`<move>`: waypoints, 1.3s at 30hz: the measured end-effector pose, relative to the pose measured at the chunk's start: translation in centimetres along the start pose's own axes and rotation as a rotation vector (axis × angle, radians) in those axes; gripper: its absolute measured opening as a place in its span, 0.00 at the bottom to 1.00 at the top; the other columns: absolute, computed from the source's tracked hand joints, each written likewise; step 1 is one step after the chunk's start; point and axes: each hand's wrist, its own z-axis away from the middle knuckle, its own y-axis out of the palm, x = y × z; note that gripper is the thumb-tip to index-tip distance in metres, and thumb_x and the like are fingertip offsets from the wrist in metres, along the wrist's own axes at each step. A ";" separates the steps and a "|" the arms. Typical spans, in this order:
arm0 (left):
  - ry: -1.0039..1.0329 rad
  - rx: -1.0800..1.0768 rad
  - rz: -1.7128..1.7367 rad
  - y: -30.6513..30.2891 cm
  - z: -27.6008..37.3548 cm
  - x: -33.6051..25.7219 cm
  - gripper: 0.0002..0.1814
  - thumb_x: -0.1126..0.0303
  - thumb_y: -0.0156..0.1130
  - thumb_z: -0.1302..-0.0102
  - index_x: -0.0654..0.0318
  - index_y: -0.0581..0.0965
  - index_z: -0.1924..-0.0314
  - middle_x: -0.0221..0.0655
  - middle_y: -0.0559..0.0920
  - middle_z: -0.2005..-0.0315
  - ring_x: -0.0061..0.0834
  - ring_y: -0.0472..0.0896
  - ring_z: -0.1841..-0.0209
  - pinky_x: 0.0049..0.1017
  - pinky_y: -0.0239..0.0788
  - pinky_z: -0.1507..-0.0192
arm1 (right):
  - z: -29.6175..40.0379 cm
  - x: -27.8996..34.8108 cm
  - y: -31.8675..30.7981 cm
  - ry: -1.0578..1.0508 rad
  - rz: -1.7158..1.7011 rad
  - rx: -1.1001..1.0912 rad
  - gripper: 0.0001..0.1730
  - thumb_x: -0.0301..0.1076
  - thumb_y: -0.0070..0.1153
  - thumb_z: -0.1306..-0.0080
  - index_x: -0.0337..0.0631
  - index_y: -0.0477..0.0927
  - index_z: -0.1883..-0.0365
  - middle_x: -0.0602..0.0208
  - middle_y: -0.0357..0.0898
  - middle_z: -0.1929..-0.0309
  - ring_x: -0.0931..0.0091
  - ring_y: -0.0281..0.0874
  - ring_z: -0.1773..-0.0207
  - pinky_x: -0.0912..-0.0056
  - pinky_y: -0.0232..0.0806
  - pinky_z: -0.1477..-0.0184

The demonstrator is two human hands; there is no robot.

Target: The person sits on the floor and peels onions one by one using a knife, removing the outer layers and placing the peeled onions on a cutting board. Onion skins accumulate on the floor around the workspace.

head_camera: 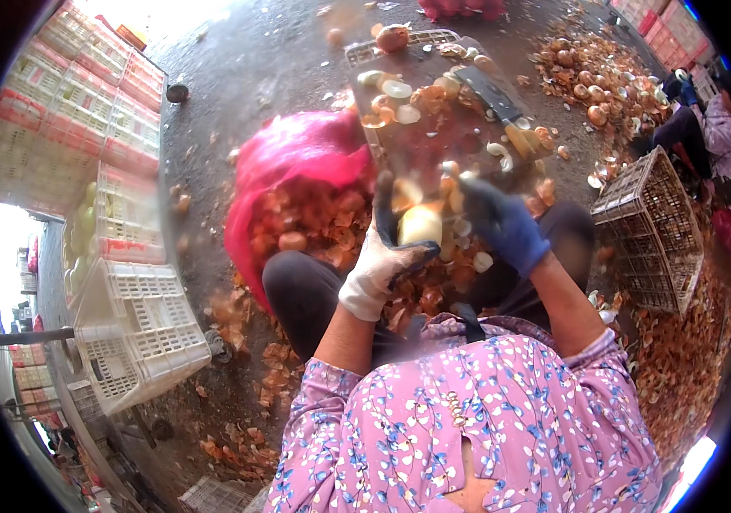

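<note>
My left hand (391, 250), in a white glove with a dark coated palm, holds a partly peeled onion (420, 226) in front of me. Close to its right, my right hand (503, 224) wears a blue glove and is blurred; its fingers are near loose skin, and whether they grip any is unclear. Beyond both hands lies a board (417, 138) across a crate, strewn with onion skins and cut ends. A cleaver (488, 96) with a dark blade and yellowish handle rests on its right side. A whole onion (393, 38) sits at the far edge.
A pink mesh sack (298, 151) of onions stands at my left knee. White plastic crates (141, 327) are stacked at left. An overturned crate (651, 231) lies at right, near a pile of onions (587, 90) and a seated co-worker (721, 138). Onion skins litter the floor.
</note>
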 end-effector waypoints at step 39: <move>-0.184 -0.002 -0.111 -1.1 0.0 2.3 0.56 0.60 0.80 0.47 0.57 0.54 0.24 0.39 0.77 0.45 0.30 0.80 0.47 0.27 0.76 0.52 | 2.5 1.3 3.1 0.171 -0.229 -0.096 0.07 0.31 0.58 0.29 0.36 0.82 0.62 0.76 0.80 0.74 0.89 0.70 0.69 0.79 0.66 0.70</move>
